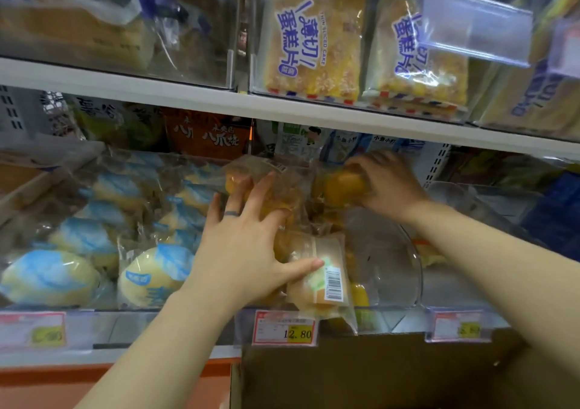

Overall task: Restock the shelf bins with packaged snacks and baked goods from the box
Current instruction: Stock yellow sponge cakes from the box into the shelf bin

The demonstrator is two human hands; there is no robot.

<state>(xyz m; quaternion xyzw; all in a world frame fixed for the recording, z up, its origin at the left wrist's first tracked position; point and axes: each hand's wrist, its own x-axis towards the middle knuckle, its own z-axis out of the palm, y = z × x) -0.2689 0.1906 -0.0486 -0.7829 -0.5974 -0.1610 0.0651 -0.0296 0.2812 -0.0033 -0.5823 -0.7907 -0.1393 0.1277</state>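
Both my hands reach into a clear plastic shelf bin [414, 261] on the middle shelf. My left hand [248, 245] lies spread, fingers straight, over clear-wrapped buns; its thumb presses a wrapped bun with a barcode label [326, 283] at the bin's front, its fingers rest on another wrapped bun [251, 176] behind. My right hand [386, 182] grips a wrapped yellow-orange bun [339, 188] deeper in the same bin. The brown cardboard box [361, 374] sits below the shelf edge, its inside hidden.
Left of the bin lie several pale round buns in blue-and-white wrappers [150, 270]. The shelf above [188, 91] holds sliced cake packs [314, 41] in clear bins. Price tags [284, 327] line the shelf front. A hanging clear label holder [474, 22] juts out at upper right.
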